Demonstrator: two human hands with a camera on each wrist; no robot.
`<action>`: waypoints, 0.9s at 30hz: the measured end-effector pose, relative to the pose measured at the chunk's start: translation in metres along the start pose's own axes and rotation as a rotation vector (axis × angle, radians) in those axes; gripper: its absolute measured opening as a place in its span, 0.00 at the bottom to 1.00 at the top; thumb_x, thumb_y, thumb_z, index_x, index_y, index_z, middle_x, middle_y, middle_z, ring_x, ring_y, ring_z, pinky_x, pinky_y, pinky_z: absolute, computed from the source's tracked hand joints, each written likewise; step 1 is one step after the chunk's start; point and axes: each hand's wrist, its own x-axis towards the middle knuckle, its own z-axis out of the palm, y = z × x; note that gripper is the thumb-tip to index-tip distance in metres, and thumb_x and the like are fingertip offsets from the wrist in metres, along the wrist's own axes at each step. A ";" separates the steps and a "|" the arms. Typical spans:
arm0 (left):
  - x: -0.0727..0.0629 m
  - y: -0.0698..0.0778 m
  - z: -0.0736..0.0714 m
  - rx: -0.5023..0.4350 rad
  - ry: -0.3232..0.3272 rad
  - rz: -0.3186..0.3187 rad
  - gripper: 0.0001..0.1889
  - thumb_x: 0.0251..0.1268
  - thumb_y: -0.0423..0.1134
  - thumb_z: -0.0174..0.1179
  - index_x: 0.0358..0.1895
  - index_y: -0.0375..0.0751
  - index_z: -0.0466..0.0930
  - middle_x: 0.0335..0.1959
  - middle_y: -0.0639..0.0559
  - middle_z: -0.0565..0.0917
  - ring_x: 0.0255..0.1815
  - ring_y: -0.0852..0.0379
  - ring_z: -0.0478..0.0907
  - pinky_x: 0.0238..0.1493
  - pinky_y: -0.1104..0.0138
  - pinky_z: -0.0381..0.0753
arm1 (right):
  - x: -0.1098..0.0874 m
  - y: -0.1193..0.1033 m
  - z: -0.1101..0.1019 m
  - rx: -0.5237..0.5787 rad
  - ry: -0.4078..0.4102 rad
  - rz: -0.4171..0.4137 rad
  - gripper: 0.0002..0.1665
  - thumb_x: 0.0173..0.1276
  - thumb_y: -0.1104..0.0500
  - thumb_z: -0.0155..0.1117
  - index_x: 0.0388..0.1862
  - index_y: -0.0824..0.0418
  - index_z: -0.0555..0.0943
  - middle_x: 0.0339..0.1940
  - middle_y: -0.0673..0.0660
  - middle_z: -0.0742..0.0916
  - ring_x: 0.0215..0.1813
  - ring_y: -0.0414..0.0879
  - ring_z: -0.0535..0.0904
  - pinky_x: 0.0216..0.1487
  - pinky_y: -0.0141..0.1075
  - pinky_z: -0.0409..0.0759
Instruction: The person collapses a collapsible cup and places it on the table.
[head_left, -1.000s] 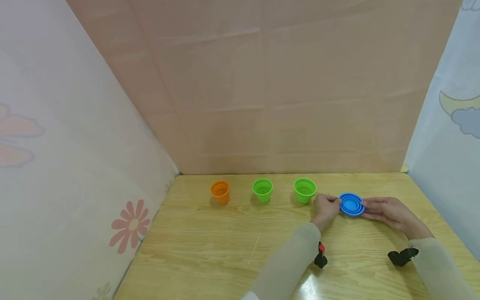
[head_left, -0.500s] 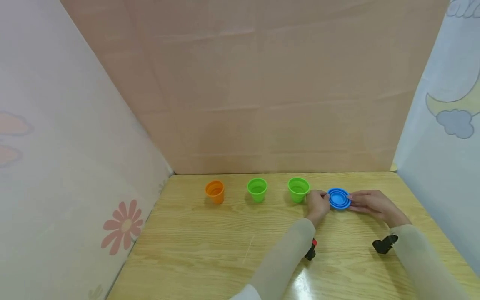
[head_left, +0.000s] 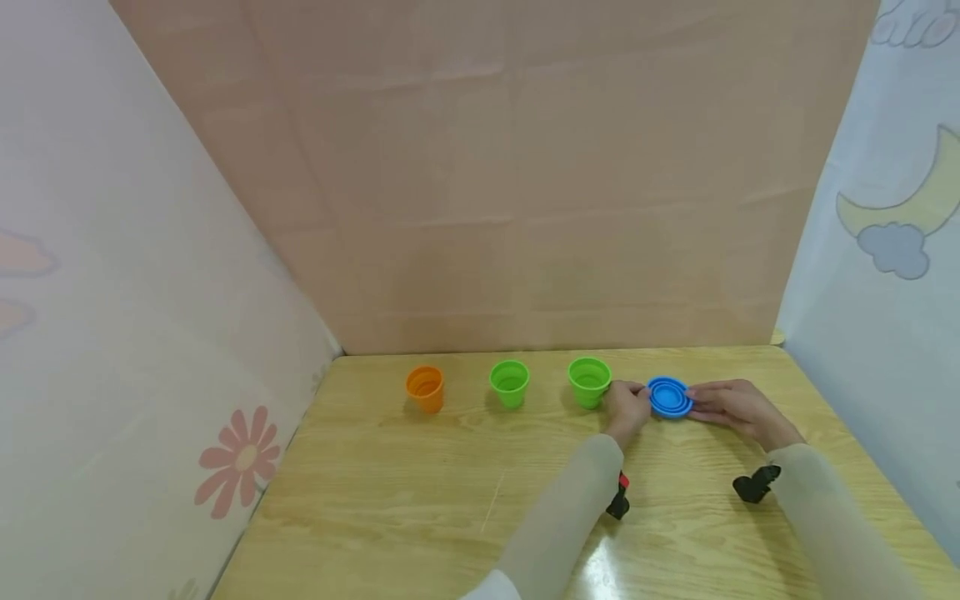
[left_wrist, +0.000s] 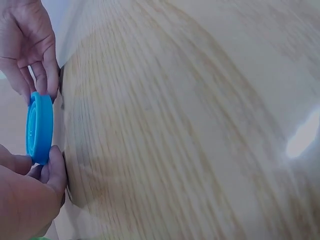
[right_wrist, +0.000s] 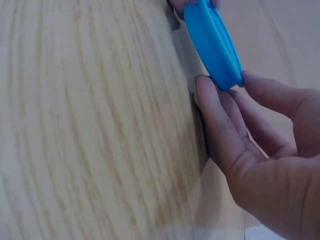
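Note:
A flattened blue collapsible cup (head_left: 669, 397) is held between both hands near the back right of the table. My left hand (head_left: 627, 411) pinches its left edge, thumb on the rim and fingers beneath. The right hand (head_left: 738, 410) pinches the opposite edge the same way. Both wrist views show the blue cup (left_wrist: 40, 128) as a short ringed disc, a little above the wood. Just left of my left hand stands an expanded green cup (head_left: 589, 383). Farther left are a second green cup (head_left: 510, 384) and an orange cup (head_left: 426, 389), both upright and expanded.
The wooden table (head_left: 390, 492) ends at a brown cloth wall (head_left: 450, 208) behind the row of cups. Pale printed side walls (head_left: 135, 208) close in the left and right. Black wrist devices (head_left: 756, 484) stick out from both sleeves.
The camera view has shifted slightly, moving everything left in the picture. Both hands still grip the blue cup, which sits a little nearer the back edge than a second ago.

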 end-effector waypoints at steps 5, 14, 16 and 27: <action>-0.002 0.001 -0.001 0.011 0.007 0.005 0.05 0.71 0.34 0.68 0.39 0.40 0.92 0.33 0.54 0.89 0.38 0.61 0.84 0.41 0.68 0.89 | -0.001 0.002 0.001 -0.011 0.019 -0.012 0.20 0.79 0.62 0.63 0.63 0.75 0.81 0.43 0.45 0.92 0.46 0.40 0.92 0.54 0.40 0.92; 0.000 0.001 0.004 0.037 0.015 0.027 0.07 0.72 0.32 0.65 0.45 0.39 0.92 0.41 0.51 0.91 0.49 0.56 0.87 0.51 0.64 0.91 | -0.002 0.003 0.006 -0.084 0.106 -0.031 0.33 0.78 0.61 0.65 0.71 0.83 0.70 0.41 0.42 0.91 0.44 0.37 0.92 0.52 0.37 0.92; 0.000 -0.001 0.006 0.048 0.022 0.036 0.07 0.72 0.32 0.65 0.45 0.40 0.92 0.41 0.52 0.91 0.50 0.57 0.87 0.51 0.64 0.90 | -0.001 0.003 0.007 -0.100 0.126 -0.028 0.35 0.79 0.60 0.65 0.71 0.84 0.68 0.41 0.42 0.91 0.43 0.37 0.91 0.52 0.37 0.92; -0.004 -0.006 0.004 0.109 0.040 0.083 0.07 0.73 0.33 0.65 0.46 0.40 0.92 0.43 0.51 0.92 0.50 0.56 0.88 0.51 0.64 0.90 | -0.004 0.004 0.013 -0.185 0.243 -0.037 0.35 0.78 0.58 0.65 0.70 0.84 0.69 0.40 0.45 0.92 0.40 0.35 0.91 0.49 0.35 0.93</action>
